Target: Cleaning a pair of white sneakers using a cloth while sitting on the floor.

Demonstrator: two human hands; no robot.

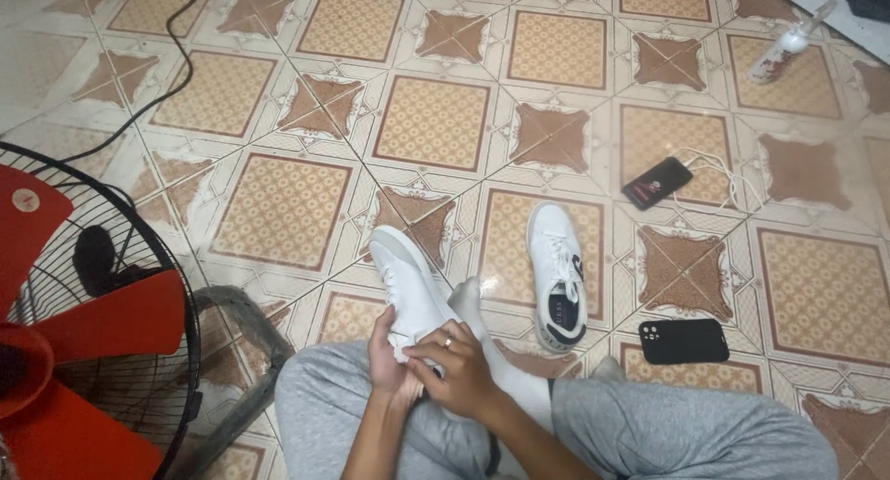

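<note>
Sneaker in hand: white sneaker, held over your lap between your knees, toe pointing up and away from you, heel end down in your hands.
Left hand: your left hand cups the heel end from underneath and from the left, fingers curled against the shoe.
Right hand: your right hand lies over the heel opening, fingers bent and pressed onto the shoe's rim; a ring shows on one finger.
Foot: a white sock on your foot sits just right of the held shoe, touching it near your right hand.
Second shoe: the other white sneaker lies flat on the tiled floor, just beyond your knee, opening up.
Phones: a black phone lies right of that shoe; another dark phone lies further off with a white cable.
Fan: a red-bladed fan in a black wire cage stands close at your left.
Legs: grey trousers cover both knees.
</note>
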